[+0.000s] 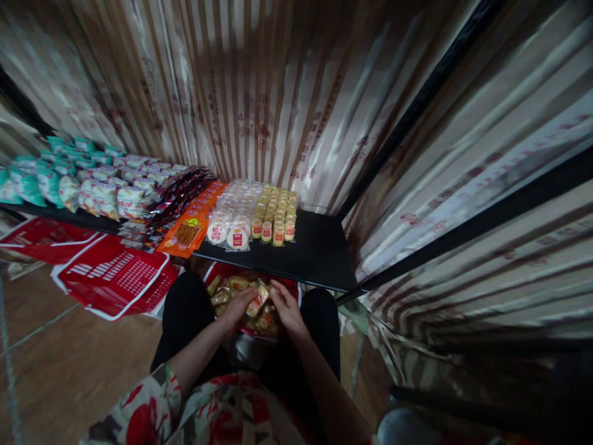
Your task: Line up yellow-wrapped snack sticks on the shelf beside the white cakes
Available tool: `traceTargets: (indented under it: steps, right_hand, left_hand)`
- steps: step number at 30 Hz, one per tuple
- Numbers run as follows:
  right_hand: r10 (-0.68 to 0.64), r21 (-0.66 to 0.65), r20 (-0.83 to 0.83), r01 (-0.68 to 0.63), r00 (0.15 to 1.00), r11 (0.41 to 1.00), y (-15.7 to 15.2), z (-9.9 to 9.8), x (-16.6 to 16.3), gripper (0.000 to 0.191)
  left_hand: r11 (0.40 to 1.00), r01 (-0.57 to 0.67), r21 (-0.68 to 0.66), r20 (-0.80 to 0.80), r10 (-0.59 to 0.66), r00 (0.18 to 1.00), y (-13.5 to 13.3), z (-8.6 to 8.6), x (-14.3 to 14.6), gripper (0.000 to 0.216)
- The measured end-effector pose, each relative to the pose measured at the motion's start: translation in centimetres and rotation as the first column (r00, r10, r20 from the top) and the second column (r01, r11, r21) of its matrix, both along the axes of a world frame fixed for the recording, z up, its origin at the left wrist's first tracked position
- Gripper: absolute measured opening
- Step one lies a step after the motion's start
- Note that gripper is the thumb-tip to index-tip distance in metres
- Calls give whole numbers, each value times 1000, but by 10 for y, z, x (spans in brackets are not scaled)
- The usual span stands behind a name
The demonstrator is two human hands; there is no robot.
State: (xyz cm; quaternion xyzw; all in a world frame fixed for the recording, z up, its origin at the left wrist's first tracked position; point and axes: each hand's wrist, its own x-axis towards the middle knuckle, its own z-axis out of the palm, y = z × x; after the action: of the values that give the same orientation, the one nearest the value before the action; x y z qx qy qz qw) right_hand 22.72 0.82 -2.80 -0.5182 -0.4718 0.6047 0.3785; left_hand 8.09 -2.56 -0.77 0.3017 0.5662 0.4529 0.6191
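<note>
Between my knees lies a red-edged bag or container (291, 285) full of snacks in clear wrappers (238, 281). Above this pile, my left hand (237, 307) pinches a small wrapped snack packet (257, 301) from its left side. The fingers of my right hand (288, 310) are bent together at the packet's upper right end. Shiny film and a reddish label show on the packet, which is tilted. Small yellow wrapped snacks (277, 213) stand in rows on the black shelf ahead, beside round white wrapped crackers (237, 236).
Left along the black shelf (319, 247) lie orange snack packs (189, 225), dark packets (178, 191), and white and teal bags (99, 198). Red printed bags (115, 275) hang by its front edge. Striped sheeting (259, 93) and a black frame bar (412, 117) stand behind and right.
</note>
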Motion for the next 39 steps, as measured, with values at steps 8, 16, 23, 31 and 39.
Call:
traceTargets:
  steps: [8,16,23,31,39]
  right_hand:
    - [42,0,-9,-42,999,999,1,11,5,49]
    - [-210,-33,-57,208,976,978,-12,0,7,50]
    - [-21,249,187,-26,982,968,-7,8,21,38]
    - [-1,260,106,-27,994,965,23,22,37,36]
    - [-275,378,182,191,944,906,89,24,46,39]
  left_hand:
    - [995,92,27,-118,-88,989,11,20,-10,53]
    - [994,-32,107,90,23,996,12,18,6,55]
    - [977,104,188,-220,-62,974,21,31,10,49]
    - [950,115,290,-255,-39,966,65,21,35,52]
    - [903,114,414,-481,111,870,87,34,68,39]
